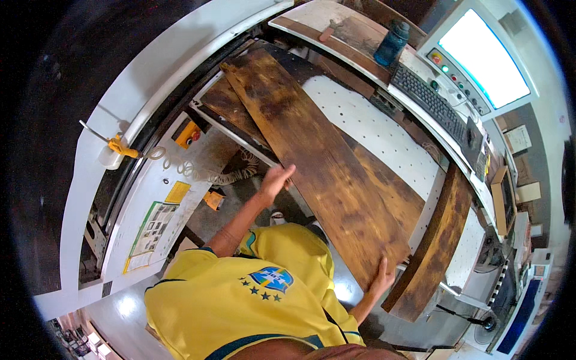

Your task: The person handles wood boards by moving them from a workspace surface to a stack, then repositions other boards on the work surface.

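Note:
A long brown wood-grain board lies slantwise in front of me, its far left end over another similar board. My left hand is closed on its near long edge, the thumb by the edge and the other fingers partly hidden. Around the corner at the board's near right end, my right hand is closed, thumb on top and fingers underneath. The lower board also shows along the far side of the upper one. Both rest over a white perforated table.
A stack of brown boards stands at the right. Beyond the table are a blue bottle, a black keyboard and a lit monitor. A yellow air gun with a coiled hose hangs at the left.

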Demonstrator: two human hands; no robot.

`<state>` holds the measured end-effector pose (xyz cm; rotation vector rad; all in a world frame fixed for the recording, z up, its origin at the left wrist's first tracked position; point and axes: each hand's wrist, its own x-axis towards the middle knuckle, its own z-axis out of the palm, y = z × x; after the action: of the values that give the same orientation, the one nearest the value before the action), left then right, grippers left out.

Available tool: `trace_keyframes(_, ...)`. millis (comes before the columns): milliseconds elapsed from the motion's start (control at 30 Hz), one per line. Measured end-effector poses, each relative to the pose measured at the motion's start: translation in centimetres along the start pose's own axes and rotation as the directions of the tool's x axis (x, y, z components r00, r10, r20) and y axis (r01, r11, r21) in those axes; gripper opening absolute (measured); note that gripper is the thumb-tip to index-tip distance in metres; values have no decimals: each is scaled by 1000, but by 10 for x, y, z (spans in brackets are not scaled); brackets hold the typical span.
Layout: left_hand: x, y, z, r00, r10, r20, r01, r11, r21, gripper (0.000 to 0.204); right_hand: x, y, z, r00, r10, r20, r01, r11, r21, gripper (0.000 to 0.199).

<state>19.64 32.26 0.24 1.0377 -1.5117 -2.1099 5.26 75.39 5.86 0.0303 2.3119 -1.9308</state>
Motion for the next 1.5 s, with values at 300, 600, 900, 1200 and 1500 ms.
trace_keyframes(300,54,10,-51,934,159,-321,-130,985,110,100,20,-12,177,995,-11,96,-15,963,269,43)
trace_keyframes(600,91,76,-46,989,138,-49,-108,916,386,80,122,-16,239,994,-102,47,95,988,119,45)
trace_keyframes(900,157,98,-38,955,295,37,-243,701,670,71,278,-57,223,979,-39,199,26,997,66,66)
trace_keyframes(1200,265,84,-58,906,404,-128,-74,449,890,97,322,9,197,840,-370,396,541,530,-653,63)
trace_keyframes(1500,311,92,-55,852,482,-203,148,149,978,120,349,-14,211,742,-424,520,671,476,-569,71)
